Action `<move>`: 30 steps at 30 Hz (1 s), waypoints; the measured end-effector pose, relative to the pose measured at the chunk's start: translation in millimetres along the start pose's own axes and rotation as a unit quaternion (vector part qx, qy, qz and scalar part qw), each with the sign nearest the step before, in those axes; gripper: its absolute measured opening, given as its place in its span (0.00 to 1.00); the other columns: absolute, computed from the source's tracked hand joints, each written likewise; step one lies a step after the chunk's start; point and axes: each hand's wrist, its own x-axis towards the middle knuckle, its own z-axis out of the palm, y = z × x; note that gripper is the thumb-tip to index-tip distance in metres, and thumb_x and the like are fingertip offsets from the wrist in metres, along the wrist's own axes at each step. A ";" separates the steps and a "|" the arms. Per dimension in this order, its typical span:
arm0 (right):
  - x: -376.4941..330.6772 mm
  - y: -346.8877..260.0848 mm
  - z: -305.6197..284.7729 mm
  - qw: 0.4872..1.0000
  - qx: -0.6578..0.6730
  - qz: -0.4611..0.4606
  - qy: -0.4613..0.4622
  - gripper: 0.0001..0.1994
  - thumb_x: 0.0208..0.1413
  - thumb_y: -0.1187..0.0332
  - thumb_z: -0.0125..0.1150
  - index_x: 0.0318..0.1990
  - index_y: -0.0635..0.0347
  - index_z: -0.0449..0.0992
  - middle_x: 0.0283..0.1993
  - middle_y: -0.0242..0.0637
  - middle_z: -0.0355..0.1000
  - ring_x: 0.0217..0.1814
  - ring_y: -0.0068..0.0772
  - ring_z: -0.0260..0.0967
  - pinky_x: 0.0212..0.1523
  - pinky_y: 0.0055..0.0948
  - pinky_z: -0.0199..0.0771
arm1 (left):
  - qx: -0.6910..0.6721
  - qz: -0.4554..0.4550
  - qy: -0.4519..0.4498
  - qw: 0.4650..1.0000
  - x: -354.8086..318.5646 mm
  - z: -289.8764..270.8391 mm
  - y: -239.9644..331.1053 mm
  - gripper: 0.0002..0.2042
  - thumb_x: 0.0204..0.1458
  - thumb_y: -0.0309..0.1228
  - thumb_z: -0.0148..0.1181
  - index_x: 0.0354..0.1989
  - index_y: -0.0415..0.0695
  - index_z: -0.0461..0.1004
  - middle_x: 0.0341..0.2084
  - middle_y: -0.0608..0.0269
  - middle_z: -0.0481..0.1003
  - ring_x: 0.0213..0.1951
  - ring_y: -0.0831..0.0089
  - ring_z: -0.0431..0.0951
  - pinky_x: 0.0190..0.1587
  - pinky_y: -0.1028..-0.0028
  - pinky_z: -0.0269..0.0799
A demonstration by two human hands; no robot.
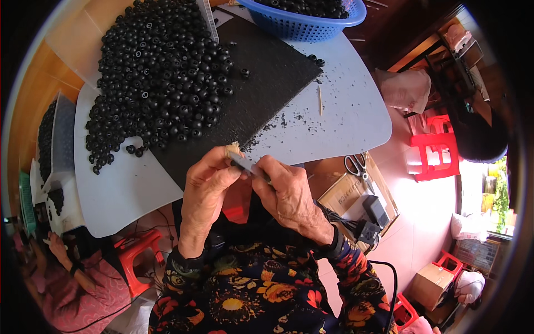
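Hands working: two, left hand (207,186) and right hand (289,195)
Baskets sitting: one blue basket (303,23)
Scissors lying: one pair of scissors (359,168)
Red stools standing: four visible

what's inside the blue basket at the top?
The blue basket holds small black beads, like the bead pile on the black mat. The frame edge crops its far side; deeper contents are hidden.

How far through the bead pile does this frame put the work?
Done, apparently: the blue basket at the far edge already holds black beads. In hand: the left hand and right hand together grip a thin grey tool over the black mat. Left: a large bead pile covers the mat's left side.
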 end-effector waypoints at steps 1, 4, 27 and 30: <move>-0.6 3.1 0.5 0.999 -0.028 -0.022 -0.008 0.08 0.48 0.74 0.58 0.31 0.62 0.63 0.25 0.43 0.67 0.23 0.49 0.68 0.22 0.39 0.66 | 0.000 -0.002 -0.001 1.000 0.2 1.6 0.3 0.10 0.52 0.23 0.54 0.43 0.36 0.71 0.36 0.65 0.72 0.37 0.79 0.72 0.47 0.76 0.68; -1.0 3.7 1.5 0.997 -0.069 -0.038 -0.022 0.09 0.48 0.72 0.59 0.31 0.61 0.63 0.25 0.41 0.67 0.23 0.47 0.68 0.21 0.37 0.67 | -0.028 0.007 -0.007 1.000 0.2 3.5 -0.7 0.10 0.52 0.24 0.54 0.43 0.36 0.71 0.36 0.64 0.72 0.39 0.79 0.71 0.47 0.77 0.67; -2.6 5.0 -2.3 0.990 -0.119 -0.064 -0.039 0.10 0.50 0.69 0.59 0.33 0.62 0.64 0.24 0.41 0.67 0.20 0.45 0.68 0.19 0.35 0.68 | 0.005 -0.019 -0.038 0.999 -2.4 -0.6 -0.8 0.11 0.51 0.24 0.54 0.42 0.31 0.71 0.35 0.63 0.72 0.38 0.79 0.70 0.46 0.78 0.65; -7.4 2.0 1.2 0.990 -0.131 -0.052 -0.023 0.10 0.50 0.69 0.58 0.33 0.63 0.63 0.23 0.41 0.66 0.19 0.44 0.68 0.19 0.35 0.68 | 0.013 -0.033 -0.021 0.999 -5.1 5.1 6.8 0.11 0.49 0.23 0.51 0.40 0.31 0.71 0.34 0.62 0.72 0.35 0.79 0.70 0.42 0.79 0.65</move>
